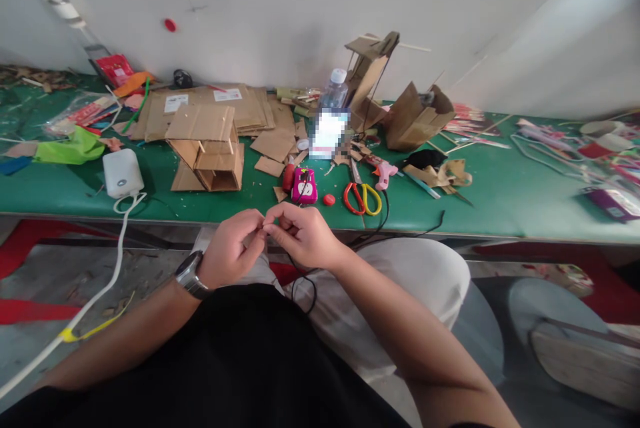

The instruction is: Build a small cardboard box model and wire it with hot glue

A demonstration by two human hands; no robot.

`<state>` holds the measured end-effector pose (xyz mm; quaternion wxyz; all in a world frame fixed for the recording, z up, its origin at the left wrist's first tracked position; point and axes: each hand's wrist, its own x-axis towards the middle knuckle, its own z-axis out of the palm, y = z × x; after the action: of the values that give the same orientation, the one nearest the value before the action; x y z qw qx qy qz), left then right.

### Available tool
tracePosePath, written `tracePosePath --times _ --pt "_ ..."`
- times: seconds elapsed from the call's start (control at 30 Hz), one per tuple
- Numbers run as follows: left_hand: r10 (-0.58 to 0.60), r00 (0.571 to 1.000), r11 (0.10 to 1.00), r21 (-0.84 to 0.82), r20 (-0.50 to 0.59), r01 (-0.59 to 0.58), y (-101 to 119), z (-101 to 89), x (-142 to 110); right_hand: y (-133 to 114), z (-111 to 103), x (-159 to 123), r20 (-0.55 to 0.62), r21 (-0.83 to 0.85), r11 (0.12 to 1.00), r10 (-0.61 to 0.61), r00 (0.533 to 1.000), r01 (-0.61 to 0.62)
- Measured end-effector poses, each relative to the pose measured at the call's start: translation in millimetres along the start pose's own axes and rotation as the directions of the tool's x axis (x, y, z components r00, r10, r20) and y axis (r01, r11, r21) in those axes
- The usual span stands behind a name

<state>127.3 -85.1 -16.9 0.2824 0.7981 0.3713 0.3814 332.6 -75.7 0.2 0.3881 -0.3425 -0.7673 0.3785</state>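
My left hand (235, 245) and my right hand (303, 235) meet over my lap, just in front of the table edge. The fingertips of both are pinched together at one spot; whatever lies between them is too small or too hidden to name. A thin dark cable (313, 295) hangs below my right hand. Closest on the table are a magenta box with a white picture (305, 187), a small red cap (329, 200) and scissors with red and yellow handles (364, 198). A pink glue gun (385, 175) lies to their right.
A cardboard structure (207, 151) stands on the green table (280, 218). Behind are a clear bottle (336, 89), a lit phone screen (327, 135), a paper bag (417, 118) and a taller cardboard piece (373, 71). A white power bank (123, 173) trails a cable at left.
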Motion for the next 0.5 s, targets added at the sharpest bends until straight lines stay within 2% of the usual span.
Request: tracePosePath --times 0.13,0.27,0.4,0.5 --pt "-0.116 0.992 0.986 -0.129 -0.045 0.109 2.6 -2.0 1.2 -0.8 -4.2 0.7 -0.030 -0.004 1.000 -0.020 0.999 0.020" --pt "-0.238 0.970 0.931 -0.298 -0.058 0.211 3.3 -3.3 1.6 -1.1 -7.6 1.8 -0.037 -0.036 0.994 -0.103 0.994 0.102" --pt "-0.293 0.955 0.887 -0.386 -0.048 0.252 2.0 -3.8 1.8 0.0 -7.5 2.6 -0.048 -0.094 0.971 -0.223 0.974 0.218" --pt "-0.301 0.952 0.884 -0.391 -0.058 0.255 0.1 -3.7 0.8 1.2 -6.3 2.6 -0.069 -0.119 0.965 -0.244 0.967 0.235"
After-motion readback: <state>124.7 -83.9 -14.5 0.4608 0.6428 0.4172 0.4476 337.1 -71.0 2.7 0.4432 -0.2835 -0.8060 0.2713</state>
